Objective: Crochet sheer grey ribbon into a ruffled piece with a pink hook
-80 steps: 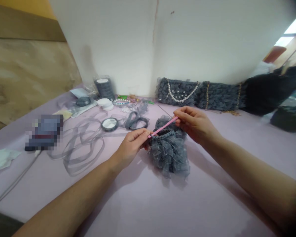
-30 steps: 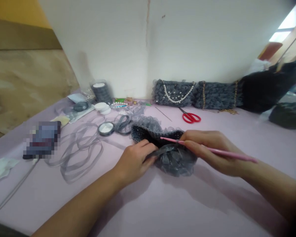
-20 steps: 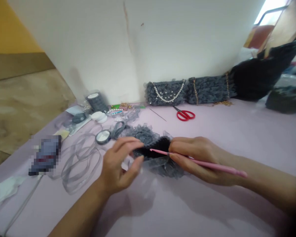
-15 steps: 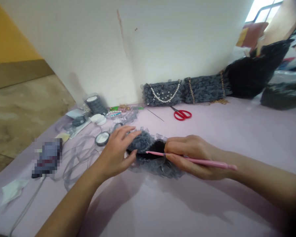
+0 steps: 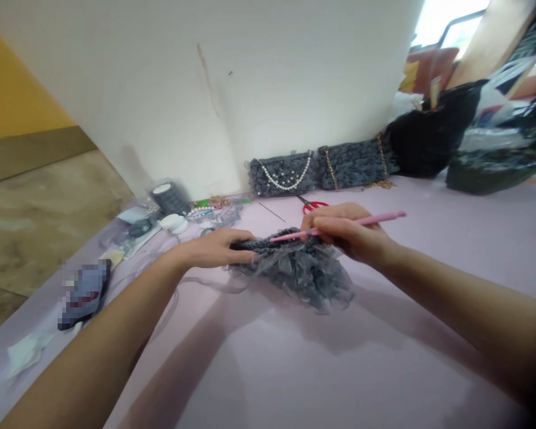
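A grey ruffled ribbon bag hangs between both hands, its crocheted edge uppermost and the ruffles spilling toward me. My left hand grips the left end of that edge between thumb and fingers. In my right hand is a pink crochet hook, held like a pen. The hook's tip lies along the bag's top edge, pointing left. My right fingertips also touch the bag's right end. Whether the hook is through a stitch is too small to tell.
Two finished grey bags, one with a pearl strap and one with a gold chain, lean on the wall. Red scissors lie partly behind my right hand. Ribbon spools and loose grey ribbon lie left; a black plastic bag stands right.
The bag has been tipped so its opening is edge-on and its ruffles face me. Both hands have closed in on its top edge. My right hand has risen, the hook now slanting up to the right.
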Motion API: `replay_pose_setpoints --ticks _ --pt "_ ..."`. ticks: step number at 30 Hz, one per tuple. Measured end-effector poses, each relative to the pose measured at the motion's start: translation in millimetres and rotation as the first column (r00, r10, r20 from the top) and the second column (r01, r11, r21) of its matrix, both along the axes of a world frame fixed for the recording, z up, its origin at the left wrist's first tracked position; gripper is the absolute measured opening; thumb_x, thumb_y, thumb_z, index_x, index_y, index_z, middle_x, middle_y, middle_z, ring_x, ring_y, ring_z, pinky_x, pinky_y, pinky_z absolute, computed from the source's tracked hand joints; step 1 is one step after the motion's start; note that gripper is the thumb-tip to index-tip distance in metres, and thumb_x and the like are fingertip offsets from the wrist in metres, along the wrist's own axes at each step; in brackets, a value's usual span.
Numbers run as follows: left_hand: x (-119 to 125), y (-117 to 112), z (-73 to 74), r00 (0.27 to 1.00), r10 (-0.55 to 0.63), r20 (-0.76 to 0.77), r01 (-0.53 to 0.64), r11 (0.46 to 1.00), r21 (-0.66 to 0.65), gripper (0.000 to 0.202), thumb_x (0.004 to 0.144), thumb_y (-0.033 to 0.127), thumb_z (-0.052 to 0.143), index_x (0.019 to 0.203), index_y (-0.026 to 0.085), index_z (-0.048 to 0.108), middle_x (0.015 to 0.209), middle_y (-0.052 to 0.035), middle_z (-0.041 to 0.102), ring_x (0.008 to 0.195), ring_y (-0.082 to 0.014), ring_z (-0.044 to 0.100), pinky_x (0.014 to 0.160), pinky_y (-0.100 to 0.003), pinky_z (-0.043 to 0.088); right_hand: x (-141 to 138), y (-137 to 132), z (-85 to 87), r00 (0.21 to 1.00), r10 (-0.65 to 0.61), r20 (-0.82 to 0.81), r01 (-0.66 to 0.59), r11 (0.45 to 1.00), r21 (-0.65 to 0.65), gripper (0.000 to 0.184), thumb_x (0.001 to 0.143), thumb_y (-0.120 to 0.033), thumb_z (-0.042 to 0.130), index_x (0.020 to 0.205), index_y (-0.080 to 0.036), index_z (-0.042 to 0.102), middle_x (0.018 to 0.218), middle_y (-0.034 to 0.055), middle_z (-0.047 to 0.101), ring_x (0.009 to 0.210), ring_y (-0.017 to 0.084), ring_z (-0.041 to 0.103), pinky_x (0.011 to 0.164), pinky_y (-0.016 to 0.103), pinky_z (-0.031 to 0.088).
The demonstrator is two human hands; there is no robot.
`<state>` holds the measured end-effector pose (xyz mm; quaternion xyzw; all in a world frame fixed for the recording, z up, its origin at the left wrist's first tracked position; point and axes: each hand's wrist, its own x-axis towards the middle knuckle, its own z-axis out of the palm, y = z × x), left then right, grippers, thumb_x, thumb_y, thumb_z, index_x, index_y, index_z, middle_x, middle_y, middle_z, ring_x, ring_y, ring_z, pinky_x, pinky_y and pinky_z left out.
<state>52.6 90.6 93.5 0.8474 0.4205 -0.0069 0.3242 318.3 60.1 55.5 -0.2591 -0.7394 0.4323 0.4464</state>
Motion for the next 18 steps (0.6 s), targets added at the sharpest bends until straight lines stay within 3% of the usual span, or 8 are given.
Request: replay_pose_setpoints --ticks 5,8,11,14,16,18 --pt "-2 -1 2.3 0.992 0.093 0.09 -0.08 0.987 -0.14 0.046 0.084 0.056 0.054 0.115 0.025 0.068 0.121 -0.0042 0.065 0.111 -0.0243 0.056 0.091 -0.029 0.043 0 10 -2.6 0.982 -0.019 -0.189 0.01 0.999 -0.052 0.04 0.084 -0.024 0.051 0.048 -0.019 0.035 0.054 -0.0015 0.039 0.057 0.013 0.042 0.057 0.028 0.032" --pt "2 -1 -6.5 0.998 0.046 0.033 -0.041 0.988 -0.152 0.05 0.08 0.05 0.062 0.123 0.025 0.062 0.127 -0.0048 0.063 0.115 -0.0249 0.055 0.093 -0.029 0.042 -1 11 -3.7 0.986 -0.028 -0.164 0.018 0.998 -0.064 0.038 0.082 -0.025 0.052 0.048 -0.02 0.036 0.053 -0.0015 0.038 0.058 0.014 0.043 0.059 0.029 0.036" --pt "8 1 -15.9 1.0 0.0 0.004 0.001 0.994 -0.113 0.043 0.081 0.036 0.06 0.122 0.023 0.062 0.119 -0.0044 0.066 0.106 -0.0231 0.059 0.086 -0.027 0.045 -2 11 -5.7 0.986 -0.026 -0.167 0.018 0.999 -0.045 0.037 0.082 -0.024 0.053 0.048 -0.02 0.037 0.052 -0.0017 0.037 0.059 0.014 0.044 0.063 0.03 0.039" --pt "14 5 -18.4 1.0 0.002 -0.003 -0.002 0.999 -0.04 0.032 0.077 0.027 0.059 0.107 0.021 0.068 0.103 -0.002 0.07 0.093 -0.0213 0.061 0.079 -0.026 0.046 0 12 -4.8 0.984 -0.032 -0.176 0.03 0.999 -0.014 0.039 0.082 -0.025 0.052 0.047 -0.02 0.035 0.051 -0.0021 0.035 0.058 0.014 0.044 0.064 0.03 0.04" --pt "13 7 -13.7 0.999 0.029 -0.015 -0.029 1.0 0.006 0.022 0.077 0.032 0.06 0.091 0.019 0.072 0.091 -0.0019 0.071 0.084 -0.0208 0.062 0.073 -0.026 0.046 4 13 -1.3 0.984 -0.042 -0.174 0.043 0.999 0.0 0.039 0.082 -0.025 0.051 0.048 -0.02 0.034 0.052 -0.0019 0.036 0.057 0.014 0.043 0.063 0.03 0.039" --pt "8 9 -6.3 0.996 0.082 -0.044 -0.084 0.996 -0.04 0.023 0.076 0.039 0.063 0.075 0.017 0.072 0.078 -0.0025 0.07 0.072 -0.0196 0.06 0.065 -0.026 0.045 8 14 2.9 0.984 -0.067 -0.166 0.072 0.997 0.023 0.039 0.083 -0.025 0.051 0.048 -0.02 0.034 0.054 -0.0012 0.038 0.058 0.014 0.043 0.061 0.03 0.037"
